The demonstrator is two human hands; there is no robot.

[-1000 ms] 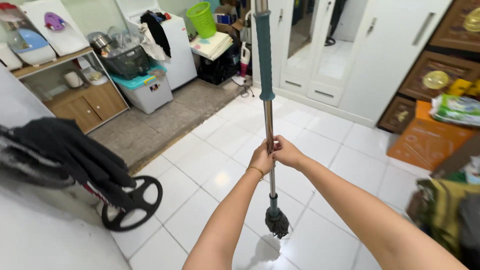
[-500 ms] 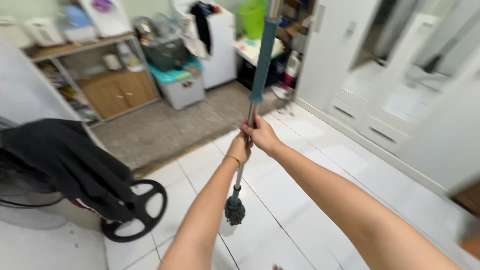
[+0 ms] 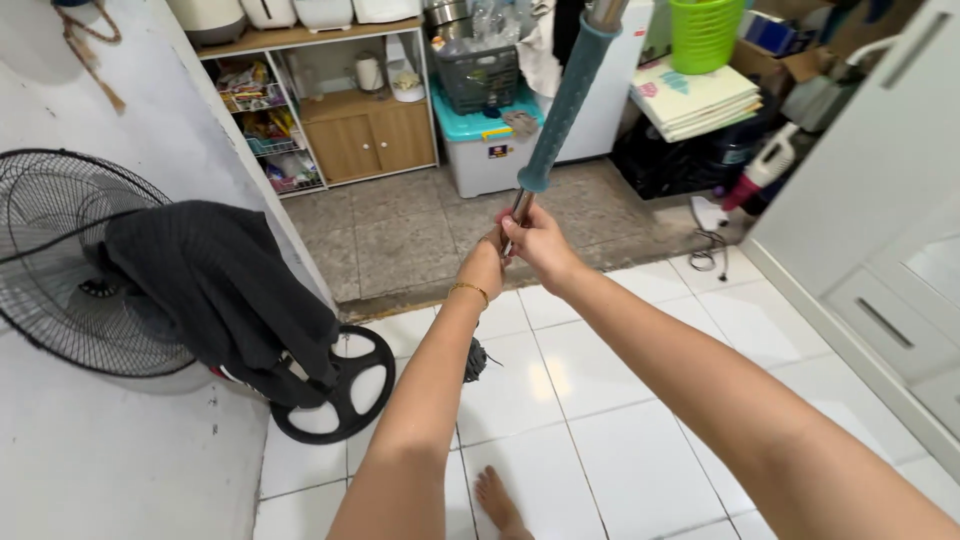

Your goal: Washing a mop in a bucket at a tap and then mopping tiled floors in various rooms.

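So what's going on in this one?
A person grips a mop with both bare hands, left hand and right hand clasped together on the metal shaft just below the teal grip. The mop head sits low over the white tiled floor, mostly hidden behind the left forearm. To the left stands a floor fan draped with dark clothing. A bare foot shows at the bottom.

One mop (image 3: pixel 560 110) — two hands: left (image 3: pixel 484 266), right (image 3: pixel 540 243); one fan (image 3: pixel 70 260), one green basket (image 3: pixel 705 33).
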